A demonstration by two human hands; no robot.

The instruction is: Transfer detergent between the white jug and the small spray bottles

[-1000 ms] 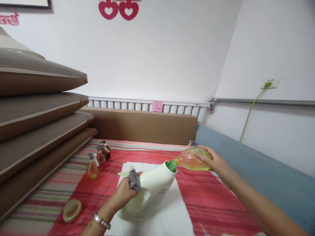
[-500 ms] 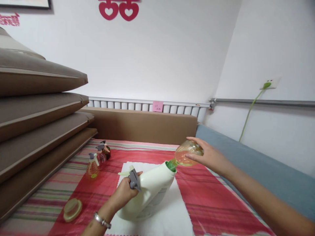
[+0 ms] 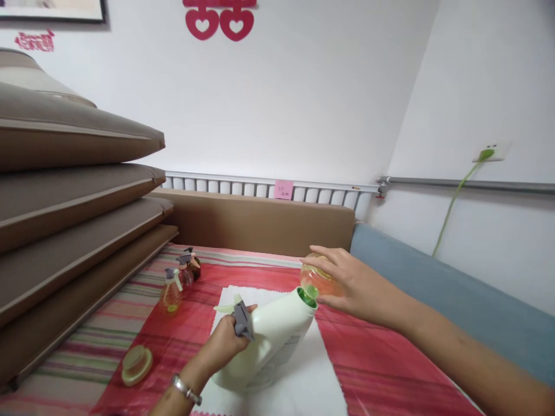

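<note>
Your left hand (image 3: 228, 344) is curled around a grey spray head (image 3: 243, 320) and rests against the pale green jug (image 3: 275, 326); I can't tell whether your fingers also wrap its handle. The jug leans, mouth up and to the right. Brace it firmly, since a wobble could well spill liquid over the rim. Your right hand (image 3: 353, 283) cups the amber bottle (image 3: 314, 277), fingers spread along its body, the neck tipped into the jug's mouth. Tilt it gradually, lining the neck up inside the rim, and ease back if it glugs.

Around you, from the left, thick cushions (image 3: 73, 188) rise in a stack. Small spray bottles (image 3: 171, 294) stand beside them, with a round lid (image 3: 137, 365) nearer you on the red covering (image 3: 377, 341) over striped cloth (image 3: 82, 341). A white cloth (image 3: 314, 375) lies under the jug. Behind, a brown panel (image 3: 260, 225) fronts a radiator (image 3: 236, 188) bearing a pink note (image 3: 283, 189). Rightward, a blue-grey panel (image 3: 403, 266) runs along the wall, where a green cord (image 3: 453, 205) hangs from a socket (image 3: 499, 151).
</note>
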